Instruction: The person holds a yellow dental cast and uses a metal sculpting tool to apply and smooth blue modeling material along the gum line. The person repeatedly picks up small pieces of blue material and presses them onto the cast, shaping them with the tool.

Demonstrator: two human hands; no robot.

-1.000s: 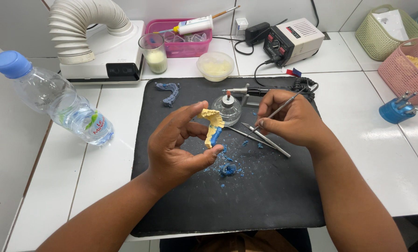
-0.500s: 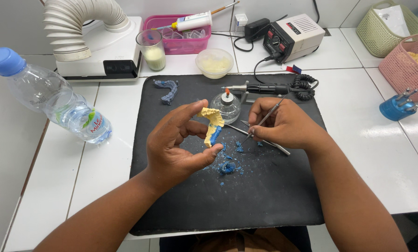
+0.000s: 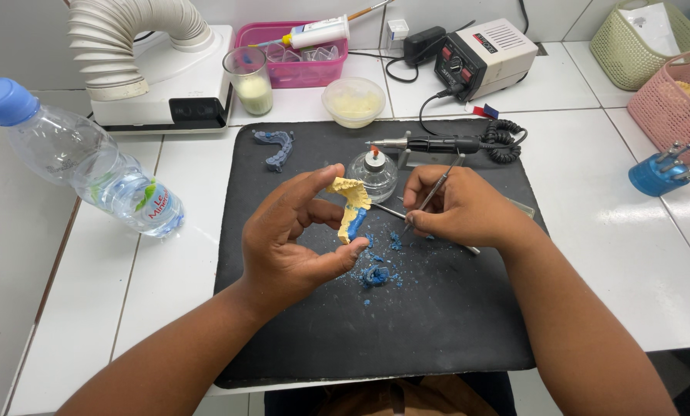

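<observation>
My left hand point(image 3: 295, 235) holds a yellow dental cast point(image 3: 350, 202) with blue wax on it, pinched between thumb and fingers above the black mat point(image 3: 299, 331). My right hand point(image 3: 460, 209) grips a thin metal instrument point(image 3: 431, 192) like a pen, its tip pointing down toward the cast's right side. A small glass spirit lamp point(image 3: 374, 171) stands just behind the cast. Blue wax scraps point(image 3: 380, 266) lie scattered on the mat below both hands. Another metal tool point(image 3: 383, 209) lies on the mat under my right hand.
A plastic water bottle point(image 3: 83, 166) lies at the left. Behind the mat are a white suction unit with hose point(image 3: 141, 54), a glass point(image 3: 249, 77), a bowl point(image 3: 353, 100), a pink tray point(image 3: 287, 54), a motor box point(image 3: 484, 58) and its handpiece point(image 3: 437, 143). A blue wax piece point(image 3: 276, 146) lies on the mat. Baskets point(image 3: 668, 85) and a blue tool holder point(image 3: 657, 173) are at the right.
My right hand has drawn left toward the cast, bringing the instrument's tip nearer to it. My left hand keeps the cast in about the same place.
</observation>
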